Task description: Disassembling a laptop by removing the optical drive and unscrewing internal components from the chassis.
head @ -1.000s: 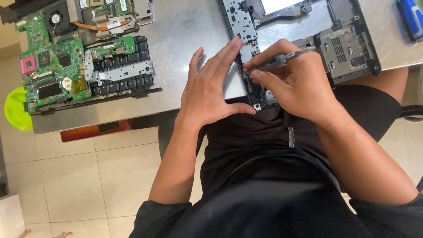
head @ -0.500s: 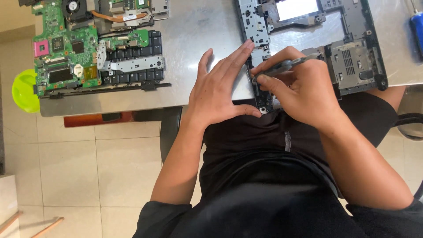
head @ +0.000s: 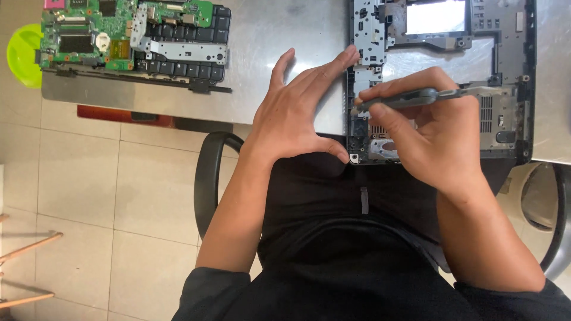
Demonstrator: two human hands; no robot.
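Note:
A dark grey laptop base frame [head: 511, 71] lies on the metal table [head: 279, 35] at its near edge. My left hand [head: 297, 113] rests flat on the table, fingers spread, with fingertips and thumb against the frame's left side. My right hand [head: 434, 131] is closed around a grey screwdriver [head: 416, 98], whose tip touches the frame's left rail near my left fingertips. My right hand hides part of the frame's lower middle.
A green circuit board with a black keyboard part [head: 131, 35] lies at the table's far left. A bright green round object [head: 21, 53] sits beyond the table's left end. A black chair armrest [head: 208, 172] shows below the table, over a tiled floor.
The view has shifted closer and lower. My hands stay on the laptop frame; my right hand has turned slightly with the screwdriver still at the left rail.

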